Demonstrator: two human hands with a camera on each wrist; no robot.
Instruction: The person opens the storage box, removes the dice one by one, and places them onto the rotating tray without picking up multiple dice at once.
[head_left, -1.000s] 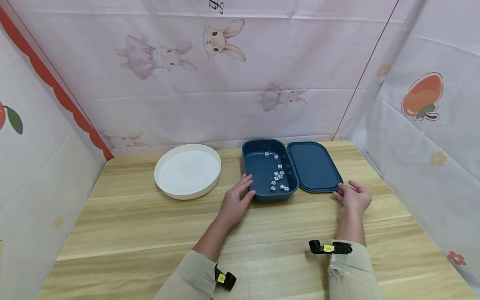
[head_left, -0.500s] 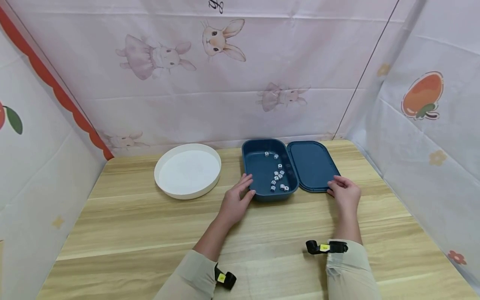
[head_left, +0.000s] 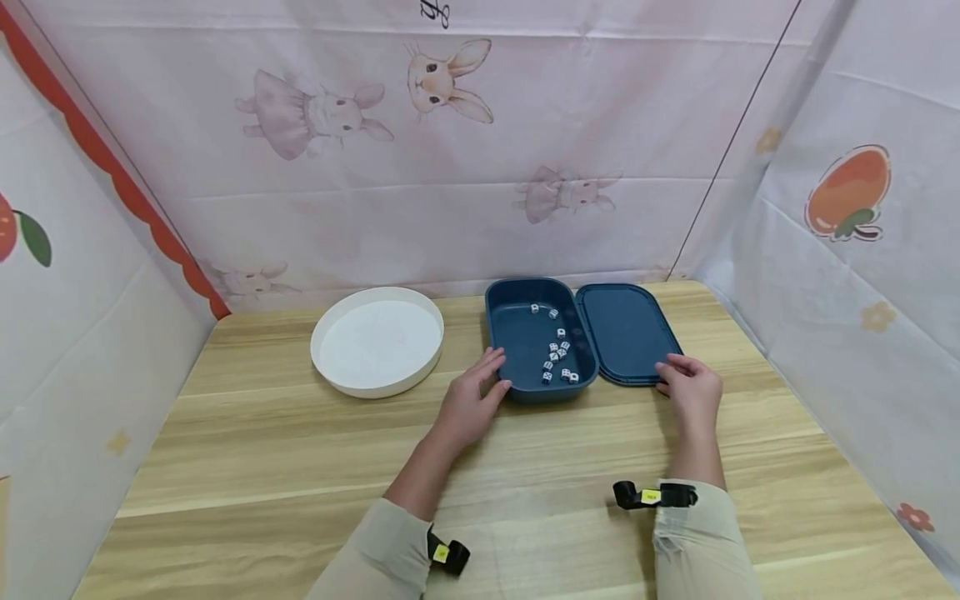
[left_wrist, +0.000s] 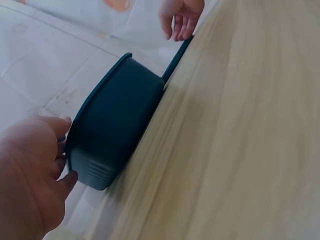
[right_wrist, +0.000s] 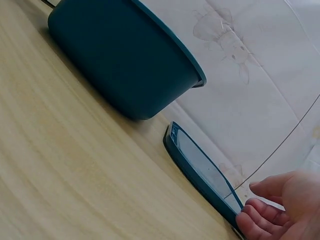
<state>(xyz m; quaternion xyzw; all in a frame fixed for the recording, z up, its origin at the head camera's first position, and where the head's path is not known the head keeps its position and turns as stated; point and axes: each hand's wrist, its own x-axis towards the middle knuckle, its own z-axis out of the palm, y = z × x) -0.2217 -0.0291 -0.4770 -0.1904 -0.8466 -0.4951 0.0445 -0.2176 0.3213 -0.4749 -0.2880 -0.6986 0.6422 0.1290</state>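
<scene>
A dark blue rectangular container [head_left: 519, 335] stands on the wooden table with several small black-and-white dice [head_left: 554, 357] scattered on its floor. My left hand [head_left: 467, 408] touches its near left corner, fingers along the left side and thumb at the front, as the left wrist view [left_wrist: 30, 175] also shows. The matching blue lid [head_left: 626, 332] lies flat against the container's right side. At the lid's near right corner rests my right hand [head_left: 692, 392]; the right wrist view shows its loosely bent fingertips [right_wrist: 252, 227] at the lid's edge, thumb raised above.
A round white shallow tray [head_left: 375, 385] sits left of the container. The wooden table [head_left: 540, 500] ends at a hanging cloth [head_left: 450, 233] printed with rabbits, close behind the container and lid. More cloth hangs at both sides.
My right hand has shifted slightly left, further over the lid's near right corner, then stayed there. My left hand, the container and the dice hold their places.
</scene>
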